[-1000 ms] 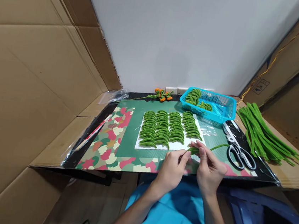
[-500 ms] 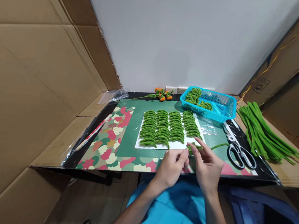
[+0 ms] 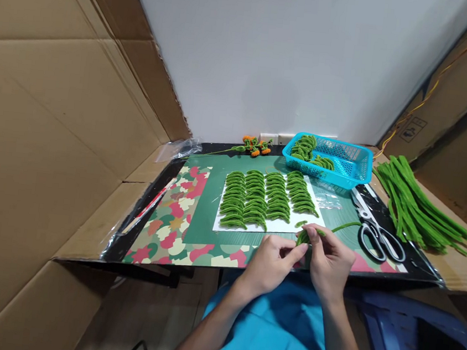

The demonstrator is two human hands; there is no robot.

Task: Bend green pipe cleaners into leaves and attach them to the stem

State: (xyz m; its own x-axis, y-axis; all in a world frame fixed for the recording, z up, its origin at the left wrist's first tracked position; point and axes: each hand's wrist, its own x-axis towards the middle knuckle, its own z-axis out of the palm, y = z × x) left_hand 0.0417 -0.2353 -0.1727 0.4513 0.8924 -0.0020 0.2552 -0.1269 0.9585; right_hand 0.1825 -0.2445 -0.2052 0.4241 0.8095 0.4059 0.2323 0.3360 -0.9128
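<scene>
Between my fingertips is a green fuzzy piece (image 3: 302, 237), partly hidden by them. My left hand (image 3: 274, 262) pinches its lower left side, and my right hand (image 3: 330, 260) grips it from the right. Just beyond them, curved green pieces (image 3: 256, 199) lie in four columns on a white sheet (image 3: 285, 228). One small green piece (image 3: 300, 224) rests on the sheet near my right fingertips. A single green stem (image 3: 345, 226) lies to the right of my right hand, its end near the scissors (image 3: 372, 240).
A blue basket (image 3: 343, 181) with more green pieces stands at the back right. Long green stems (image 3: 417, 211) are heaped at the right. Orange flowers (image 3: 257, 146) lie at the back. Cardboard walls (image 3: 37, 98) enclose both sides, and a blue stool (image 3: 392, 336) stands below right.
My right fingers have closed in around the green piece, and my left hand has shifted slightly right. The small piece on the sheet is now in clearer view.
</scene>
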